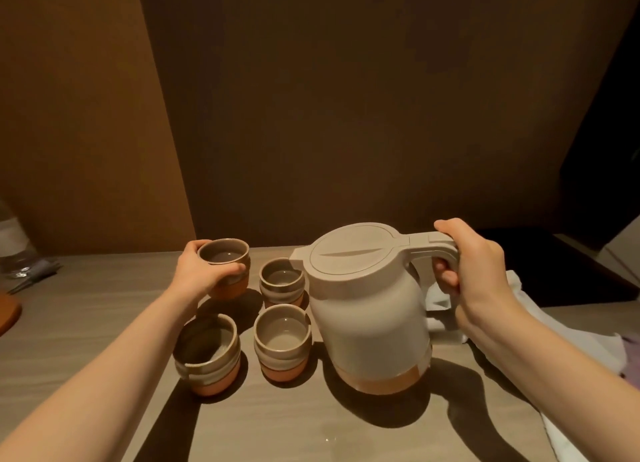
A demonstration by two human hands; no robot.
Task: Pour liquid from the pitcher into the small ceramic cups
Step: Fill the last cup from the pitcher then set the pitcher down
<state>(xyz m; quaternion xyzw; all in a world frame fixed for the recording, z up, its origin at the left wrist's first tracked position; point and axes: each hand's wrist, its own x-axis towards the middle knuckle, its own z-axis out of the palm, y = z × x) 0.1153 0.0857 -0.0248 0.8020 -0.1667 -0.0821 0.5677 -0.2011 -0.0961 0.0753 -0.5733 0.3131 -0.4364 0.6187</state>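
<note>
1. Pitcher (372,309) stands upright on the table (104,305), right of the cups, lid shut, spout aimed left toward them; my guess is it sits there so a short tilt reaches any cup.
2. Right hand (481,274) is wrapped around the pitcher handle, fingers through the loop and thumb lying on top. The base looks to be on the table, so no pour has begun, as I judge it.
3. Left hand (204,274) is closed around the far-left cup (224,266), thumb on its near side and fingers behind, holding it raised above the table; a shadow lies beneath it. Probably it is being brought to the spout to shorten the pour.
4. Three more cups rest on the table: far-right cup (282,281) just beside the pitcher, near-right cup (282,342) close to its body, near-left cup (207,354) under the left forearm.
5. Whether any cup holds liquid I cannot tell; the insides look pale and glossy.
6. White cloth (571,340) lies at the table's right edge, under the right wrist.
</note>
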